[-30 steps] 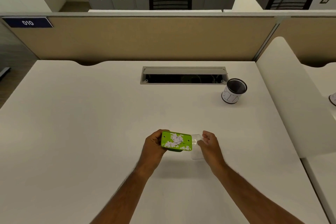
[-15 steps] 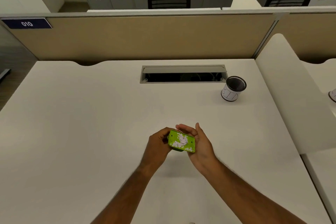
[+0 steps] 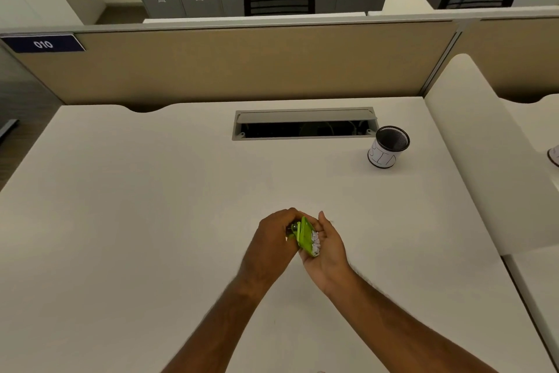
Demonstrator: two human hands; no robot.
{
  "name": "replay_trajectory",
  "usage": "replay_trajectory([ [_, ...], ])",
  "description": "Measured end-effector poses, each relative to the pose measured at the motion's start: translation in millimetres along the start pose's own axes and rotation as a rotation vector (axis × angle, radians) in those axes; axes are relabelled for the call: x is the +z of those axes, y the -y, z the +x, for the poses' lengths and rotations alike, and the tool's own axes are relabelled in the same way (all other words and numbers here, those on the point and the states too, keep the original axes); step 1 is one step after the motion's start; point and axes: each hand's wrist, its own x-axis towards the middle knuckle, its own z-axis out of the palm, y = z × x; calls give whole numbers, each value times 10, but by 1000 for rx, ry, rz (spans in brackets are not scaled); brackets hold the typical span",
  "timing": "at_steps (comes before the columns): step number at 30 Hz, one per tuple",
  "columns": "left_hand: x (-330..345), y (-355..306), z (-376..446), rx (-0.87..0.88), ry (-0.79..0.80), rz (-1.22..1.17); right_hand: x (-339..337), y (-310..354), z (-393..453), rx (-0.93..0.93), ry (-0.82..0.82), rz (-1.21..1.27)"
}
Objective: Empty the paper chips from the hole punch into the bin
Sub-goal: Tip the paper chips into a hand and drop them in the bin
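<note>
— Green plastic is showing between the two hands: the hole punch is being held on edge above the middle of the desk, toward its near edge. Who is gripping it?

— The left hand is wrapping its fingers round the punch from the left, closed on it. The right hand is lying spread and cupped, palm up, just under the tilted underside.

— And the paper chips?

— White bits are sitting at the punch's open face, touching the right palm. Whether any are lying loose in the hand, I cannot tell.

— So which step is this?

— I judge the tipping is under way, chips going into the cupped palm rather than straight into a bin.

— Where is the bin?

— A dark mesh cup wrapped in a white label is standing well apart, near the far right corner, just beside the cable tray. Next, both hands need to carry the load across level, palm kept cupped, then tip over that rim.
</note>
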Motion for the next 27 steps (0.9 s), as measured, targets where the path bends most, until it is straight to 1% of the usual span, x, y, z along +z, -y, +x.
replay_trajectory([
  [5,3,-98,23,65,55,191,63,-60,-17,26,-55,32],
  [9,23,-137,35,103,78,284,108,-95,-37,38,-61,12],
  [23,53,-141,99,149,81,366,94,-79,29,51,-37,3],
  [27,67,-135,110,171,68,390,101,-93,7,58,-68,-23],
])
